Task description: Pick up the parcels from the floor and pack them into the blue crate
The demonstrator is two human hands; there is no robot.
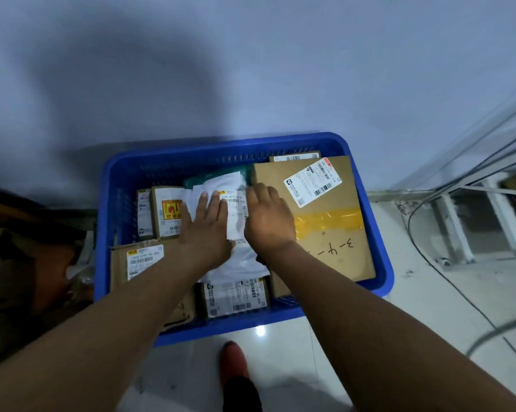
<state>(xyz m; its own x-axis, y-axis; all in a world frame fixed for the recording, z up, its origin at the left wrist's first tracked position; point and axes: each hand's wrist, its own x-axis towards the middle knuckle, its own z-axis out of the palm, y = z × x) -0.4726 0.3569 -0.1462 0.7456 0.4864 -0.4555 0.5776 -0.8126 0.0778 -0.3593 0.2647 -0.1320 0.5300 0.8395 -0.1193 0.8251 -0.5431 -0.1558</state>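
So the blue plastic slotted crate (221, 141) sits on the pale tiled floor against the wall, and it's pretty much full by the look of it. Biggest thing inside is 1 large flat brown cardboard box with yellow tape (328, 242), lying flat along the right side, I'd guess because that's the only way it fits. Next is 1 white crumpled plastic mailer bag (236, 263) laid over the middle on top of the other stuff; being soft, it makes sense as gap filler. The left hand (204, 230) lies flat on it with fingers straight and a bit spread, pressing it down so it settles. The right hand (270, 221) rests at the seam where the bag meets the big box. Its fingertips dip out of sight, so I can't tell if it's pinching anything or just pushing. Around the bag I count at least 5 small brown cardboard boxes with shipping labels (169, 212), stood on edge or wedged along the left, front and back, some half buried. Smallest visible bit is 1 green plastic bag (212, 178) peeking out behind the white one.
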